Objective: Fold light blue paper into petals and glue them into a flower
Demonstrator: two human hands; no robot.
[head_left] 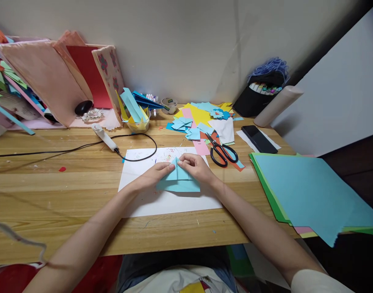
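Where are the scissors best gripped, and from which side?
The scissors are probably best gripped by the black handle loops, from the person's side: the loops face the person, while the blades point away toward paper scraps. The right hand is nearer, though it holds folded blue paper.

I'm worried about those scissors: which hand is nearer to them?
Right. The right hand, on the folded blue paper, is below and left of the scissors in the picture; the left hand, at the paper's other side, is farther left.

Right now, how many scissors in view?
1: scissors among the paper scraps, beyond and right of the right hand. Others could be hidden beneath the scraps.
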